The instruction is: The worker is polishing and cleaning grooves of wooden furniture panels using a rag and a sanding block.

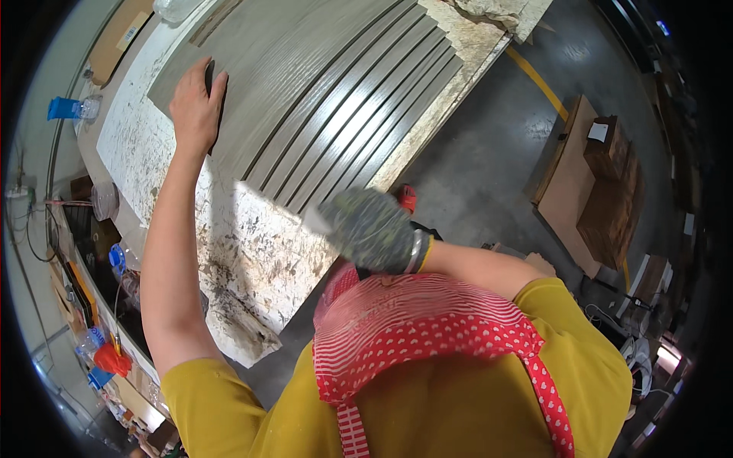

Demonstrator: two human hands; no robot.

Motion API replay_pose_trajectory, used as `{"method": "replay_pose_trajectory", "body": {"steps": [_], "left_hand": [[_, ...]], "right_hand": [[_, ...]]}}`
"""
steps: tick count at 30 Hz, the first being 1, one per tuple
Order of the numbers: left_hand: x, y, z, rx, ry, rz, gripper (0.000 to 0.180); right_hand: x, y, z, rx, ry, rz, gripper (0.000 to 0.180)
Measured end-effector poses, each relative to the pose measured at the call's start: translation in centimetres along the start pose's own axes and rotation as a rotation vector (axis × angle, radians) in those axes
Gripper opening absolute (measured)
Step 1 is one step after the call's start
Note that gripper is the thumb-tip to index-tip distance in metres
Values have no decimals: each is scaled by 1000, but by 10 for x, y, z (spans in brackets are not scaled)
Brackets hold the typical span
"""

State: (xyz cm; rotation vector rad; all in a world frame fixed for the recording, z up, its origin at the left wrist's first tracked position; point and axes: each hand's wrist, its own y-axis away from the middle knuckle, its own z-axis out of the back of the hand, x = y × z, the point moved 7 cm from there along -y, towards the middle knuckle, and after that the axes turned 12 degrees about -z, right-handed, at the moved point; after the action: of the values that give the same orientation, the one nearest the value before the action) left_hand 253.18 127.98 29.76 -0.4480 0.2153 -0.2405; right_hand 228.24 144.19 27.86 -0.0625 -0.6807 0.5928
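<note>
Grey boards lie side by side on the table, a wide sheet (252, 84) at the left and several narrow strips (359, 114) with dark gaps between them at the right. My bare left hand (197, 107) rests flat at the wide sheet's near-left edge, thumb apart from the fingers. Close to my body, just off the strips' near ends, is my right hand (370, 229) in a dark patterned glove. Motion blurs it. A small pale piece (314, 220) shows at its fingertips, and its fingers look closed on that; the kind cannot be made out.
Paint-spattered white sheeting (252, 259) covers the table and hangs over its near edge. Along the left stand a blue-capped bottle (118, 259), a clear bottle with a blue part (72, 108) and a red item (113, 359). Brown boxes (607, 191) sit on the floor at right.
</note>
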Motion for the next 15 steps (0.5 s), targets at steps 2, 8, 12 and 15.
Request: {"method": "replay_pose_trajectory", "body": {"steps": [2, 8, 12, 15], "left_hand": [[-5, -6, -3, -2, 20, 0, 45], [5, 13, 0, 32, -17, 20, 45], [-5, 8, 4, 63, -22, 39, 44], [-6, 4, 1, 75, -21, 37, 44]], "right_hand": [[18, 7, -29, 408, -78, 87, 30], [-71, -24, 64, -11, -41, 59, 25], [-196, -44, 150, -356, 79, -472, 37], [-233, -70, 164, -390, 144, -444, 39]]}}
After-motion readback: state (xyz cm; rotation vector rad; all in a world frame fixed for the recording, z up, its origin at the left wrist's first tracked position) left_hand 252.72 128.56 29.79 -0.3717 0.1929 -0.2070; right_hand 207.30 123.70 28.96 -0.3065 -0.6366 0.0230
